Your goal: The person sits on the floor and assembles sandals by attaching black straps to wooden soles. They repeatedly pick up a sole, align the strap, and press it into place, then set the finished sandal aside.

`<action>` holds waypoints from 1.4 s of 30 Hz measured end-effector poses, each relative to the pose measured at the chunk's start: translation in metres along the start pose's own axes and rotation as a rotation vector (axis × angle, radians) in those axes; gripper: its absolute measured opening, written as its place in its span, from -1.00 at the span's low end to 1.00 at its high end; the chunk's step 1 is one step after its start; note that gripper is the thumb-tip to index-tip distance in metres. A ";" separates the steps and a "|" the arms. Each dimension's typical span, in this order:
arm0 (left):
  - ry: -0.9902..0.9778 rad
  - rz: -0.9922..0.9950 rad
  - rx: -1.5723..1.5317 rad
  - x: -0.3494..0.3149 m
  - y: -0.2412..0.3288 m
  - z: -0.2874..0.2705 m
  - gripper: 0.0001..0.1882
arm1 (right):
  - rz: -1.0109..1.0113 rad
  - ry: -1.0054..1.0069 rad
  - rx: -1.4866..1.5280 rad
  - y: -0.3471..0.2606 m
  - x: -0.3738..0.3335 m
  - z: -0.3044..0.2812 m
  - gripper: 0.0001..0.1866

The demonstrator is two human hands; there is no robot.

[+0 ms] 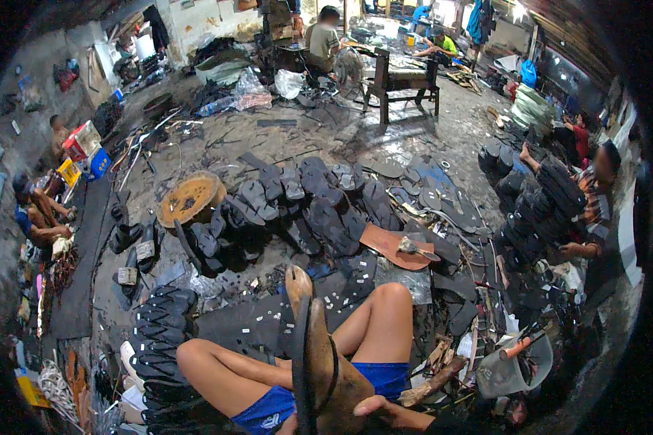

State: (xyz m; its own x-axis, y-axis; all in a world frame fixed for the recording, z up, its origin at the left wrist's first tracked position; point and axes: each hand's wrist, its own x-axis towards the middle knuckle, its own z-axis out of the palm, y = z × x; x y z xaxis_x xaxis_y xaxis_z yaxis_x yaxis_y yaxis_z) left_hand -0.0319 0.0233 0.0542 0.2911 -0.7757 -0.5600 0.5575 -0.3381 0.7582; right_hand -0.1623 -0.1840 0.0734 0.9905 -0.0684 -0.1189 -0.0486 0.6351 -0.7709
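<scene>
Head view showed a black sandal sole (304,370) standing edge-on above the person's lap, between the bent knees. Its long axis ran nearly upright, one end pointing up and away from the body, the other reaching the lower edge. Along its right side lay a brown foot-shaped form (348,384), whose narrow, split toe end pointed up and away, leaning slightly left, with the broad heel end toward the person. A thin black strap (335,366) curved over the form.

The right hand (376,407) had its grip closed on the heel end, thumb laid against it. The left hand (288,425) showed only a little at the lower edge, beside the sole; how far its grip was open could not be told.

Beyond the knees, black sandals (326,225) crowded the floor (247,138), with a rusty round disc (189,199) to their left and a brown sole-shaped piece (392,243) to their right. A pale container (497,373) stood near the right knee.
</scene>
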 end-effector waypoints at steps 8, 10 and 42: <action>0.051 0.291 0.119 0.017 0.028 -0.003 -0.37 | 0.256 0.195 -0.664 0.063 0.057 -0.024 0.13; 0.120 0.368 0.197 0.028 -0.030 -0.026 -0.22 | 0.151 0.236 -0.941 0.096 0.057 -0.019 0.33; 0.278 0.026 -0.192 0.020 -0.036 -0.017 -0.55 | 0.215 0.174 -0.405 0.109 0.043 -0.027 -0.02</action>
State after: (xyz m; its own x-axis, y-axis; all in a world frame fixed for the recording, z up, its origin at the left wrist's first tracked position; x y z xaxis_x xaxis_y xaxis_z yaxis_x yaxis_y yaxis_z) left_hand -0.0326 0.0289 0.0099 0.4936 -0.5987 -0.6308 0.6757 -0.1925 0.7116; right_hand -0.1286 -0.1387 -0.0328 0.9180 -0.1182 -0.3787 -0.3303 0.3007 -0.8947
